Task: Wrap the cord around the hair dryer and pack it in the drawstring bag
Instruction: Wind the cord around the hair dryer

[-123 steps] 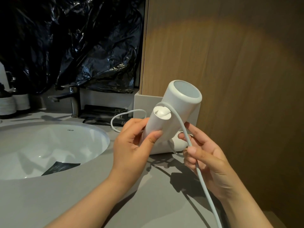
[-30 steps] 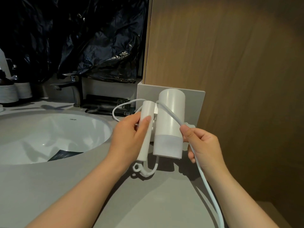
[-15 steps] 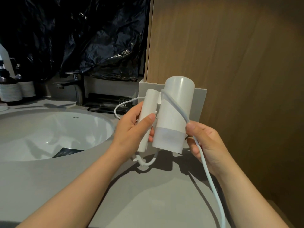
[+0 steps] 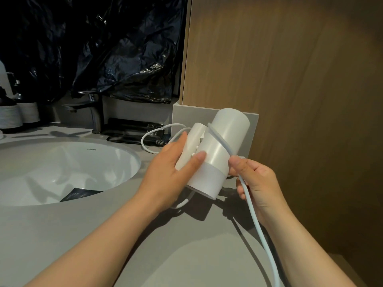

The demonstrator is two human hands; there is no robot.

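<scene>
A white hair dryer [image 4: 219, 150] with its handle folded against the barrel is held above the grey counter. My left hand [image 4: 172, 172] grips the folded handle, thumb pressed near the barrel. The white cord [image 4: 255, 216] crosses the barrel diagonally, passes through my right hand [image 4: 255, 183], which pinches it beside the barrel, and runs off the bottom edge. A loose loop of the cord lies behind the dryer on the left. I see no drawstring bag.
A white oval sink [image 4: 62, 168] with a dark packet in it lies to the left, with a tap [image 4: 93, 108] behind it. Black plastic sheeting [image 4: 103, 48] hangs at the back. A wooden panel [image 4: 300, 79] stands right. Dark packets [image 4: 132, 131] lie behind.
The dryer has tilted so its barrel leans right, and the cord now lies diagonally across it. My right hand has shifted slightly down along the cord.
</scene>
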